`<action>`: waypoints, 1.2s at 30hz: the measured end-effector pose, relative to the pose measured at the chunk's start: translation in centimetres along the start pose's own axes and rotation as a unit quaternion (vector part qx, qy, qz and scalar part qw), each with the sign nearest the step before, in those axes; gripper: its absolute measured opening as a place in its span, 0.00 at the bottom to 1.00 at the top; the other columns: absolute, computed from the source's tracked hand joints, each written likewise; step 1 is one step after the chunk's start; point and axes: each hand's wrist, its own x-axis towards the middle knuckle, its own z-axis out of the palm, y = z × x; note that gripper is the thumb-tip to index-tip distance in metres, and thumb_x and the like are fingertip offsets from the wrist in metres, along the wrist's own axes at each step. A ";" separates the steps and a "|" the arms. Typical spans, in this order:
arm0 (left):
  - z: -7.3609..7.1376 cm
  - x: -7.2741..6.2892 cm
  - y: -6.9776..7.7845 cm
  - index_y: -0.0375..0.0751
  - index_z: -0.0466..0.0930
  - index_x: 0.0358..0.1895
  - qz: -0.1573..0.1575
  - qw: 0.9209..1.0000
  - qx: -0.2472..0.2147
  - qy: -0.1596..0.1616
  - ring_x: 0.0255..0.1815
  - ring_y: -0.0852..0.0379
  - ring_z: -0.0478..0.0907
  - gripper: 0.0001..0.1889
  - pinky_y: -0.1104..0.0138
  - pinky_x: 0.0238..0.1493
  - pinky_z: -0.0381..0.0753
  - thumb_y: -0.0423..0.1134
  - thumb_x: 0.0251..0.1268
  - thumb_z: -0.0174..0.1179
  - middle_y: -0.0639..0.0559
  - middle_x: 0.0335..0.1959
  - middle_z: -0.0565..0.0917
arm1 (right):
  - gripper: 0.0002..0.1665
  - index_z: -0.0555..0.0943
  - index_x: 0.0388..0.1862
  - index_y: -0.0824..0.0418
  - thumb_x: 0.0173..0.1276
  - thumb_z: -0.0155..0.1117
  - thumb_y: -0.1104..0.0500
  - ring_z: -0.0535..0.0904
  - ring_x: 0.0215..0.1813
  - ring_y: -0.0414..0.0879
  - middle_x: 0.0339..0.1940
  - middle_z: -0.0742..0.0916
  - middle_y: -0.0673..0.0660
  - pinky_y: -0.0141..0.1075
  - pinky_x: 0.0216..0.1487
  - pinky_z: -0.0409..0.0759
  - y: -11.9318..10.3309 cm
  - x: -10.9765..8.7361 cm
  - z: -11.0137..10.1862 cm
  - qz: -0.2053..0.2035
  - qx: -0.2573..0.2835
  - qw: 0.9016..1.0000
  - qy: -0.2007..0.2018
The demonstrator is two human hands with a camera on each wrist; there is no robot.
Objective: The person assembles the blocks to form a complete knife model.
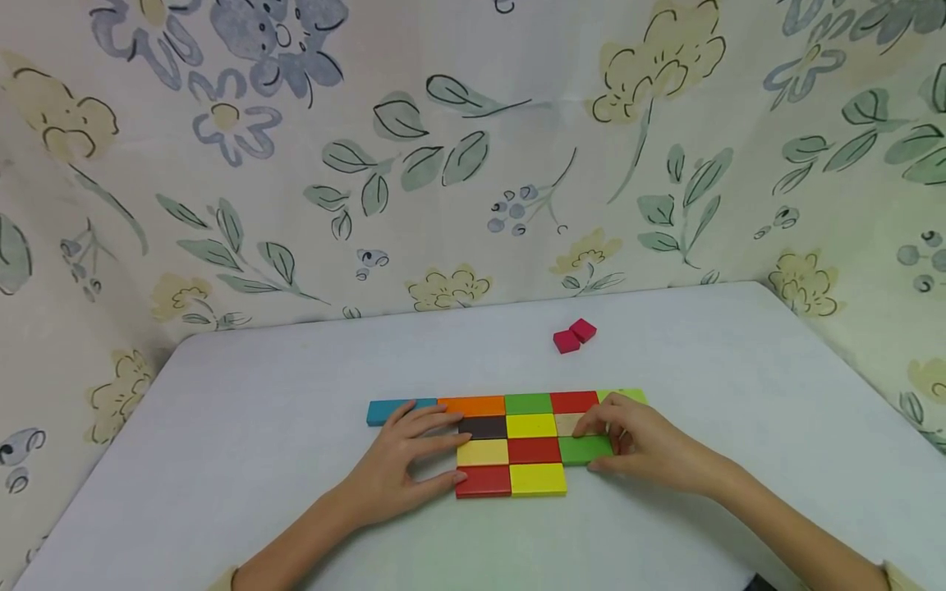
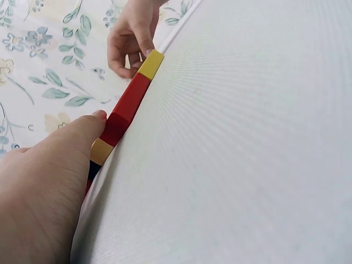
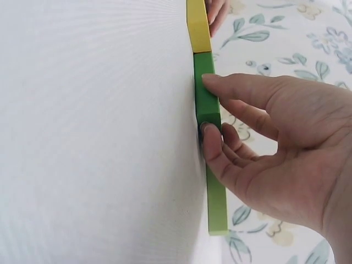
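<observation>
Flat coloured blocks lie edge to edge on the white table [image 1: 259, 460], in rows that step shorter toward the front. My left hand [image 1: 392, 468] rests along their left side with fairly straight fingers. Its thumb touches the front red block [image 1: 483, 483]; its other fingers reach the dark block [image 1: 483, 428] and the orange block [image 1: 476, 406]. On the right, my right hand [image 1: 654, 443] has curled fingers around the end of a green block [image 3: 205, 91], thumb against its front face. Its upper fingers partly cover a light wooden block [image 1: 566, 424] and a lime block [image 1: 628, 396].
Two small crimson blocks [image 1: 567, 341] touch each other farther back on the table. A blue block [image 1: 392, 409] extends the back row leftward. Behind the table hangs a floral curtain [image 1: 458, 205]. A small black object [image 1: 759, 584] shows at the bottom edge.
</observation>
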 end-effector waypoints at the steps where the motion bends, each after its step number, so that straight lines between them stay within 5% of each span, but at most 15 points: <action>1: 0.0 0.0 0.0 0.57 0.87 0.64 -0.001 1.000 0.001 -0.001 0.75 0.49 0.73 0.24 0.30 0.75 0.61 0.55 0.66 0.73 0.58 0.70 0.81 | 0.18 0.85 0.51 0.53 0.63 0.81 0.57 0.76 0.40 0.40 0.43 0.80 0.49 0.29 0.36 0.82 0.0 0.0 0.0 0.000 0.000 1.000 0.000; 19: 0.0 0.3 0.3 0.58 0.88 0.63 0.002 1.000 -0.009 0.017 0.75 0.49 0.72 0.23 0.31 0.75 0.61 0.53 0.64 0.75 0.58 0.69 0.82 | 0.19 0.84 0.52 0.55 0.64 0.80 0.58 0.75 0.38 0.39 0.42 0.80 0.49 0.28 0.35 0.80 -0.2 0.0 -0.1 -0.004 0.001 1.000 -0.003; 36: 0.9 0.9 1.5 0.58 0.87 0.64 0.007 1.000 -0.018 -0.014 0.75 0.49 0.72 0.24 0.31 0.77 0.58 0.54 0.66 0.73 0.59 0.70 0.81 | 0.16 0.85 0.52 0.58 0.68 0.77 0.59 0.80 0.40 0.40 0.46 0.87 0.50 0.31 0.38 0.84 -0.1 1.1 -2.8 0.000 -0.014 0.999 0.037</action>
